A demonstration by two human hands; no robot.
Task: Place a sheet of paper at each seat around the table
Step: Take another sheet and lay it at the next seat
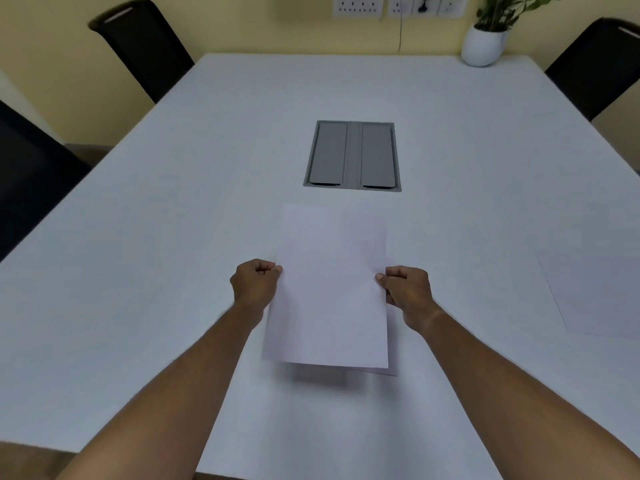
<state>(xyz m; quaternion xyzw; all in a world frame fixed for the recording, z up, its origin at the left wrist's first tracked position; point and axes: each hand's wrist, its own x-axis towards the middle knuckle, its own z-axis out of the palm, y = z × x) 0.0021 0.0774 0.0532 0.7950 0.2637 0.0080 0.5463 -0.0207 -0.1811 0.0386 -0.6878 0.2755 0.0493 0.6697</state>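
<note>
Both hands hold white paper above the bench (pixel 173 237): the left hand (pixel 256 282) pinches its left edge, the right hand (pixel 407 292) its right edge. It looks like two sheets (pixel 329 289), perhaps more. One placed sheet (pixel 595 289) lies flat at the right side. The seats with black chairs (pixel 145 43) have no paper yet.

Both arms outstretched, left hand (pixel 257 284) and right hand (pixel 406 293) pinching

A blank white rectangular paper sheet (pixel 329 282) is hovering above the white table (pixel 138 237), casting shadow; another sheet (pixel 599 292) is lying flat at right.
</note>
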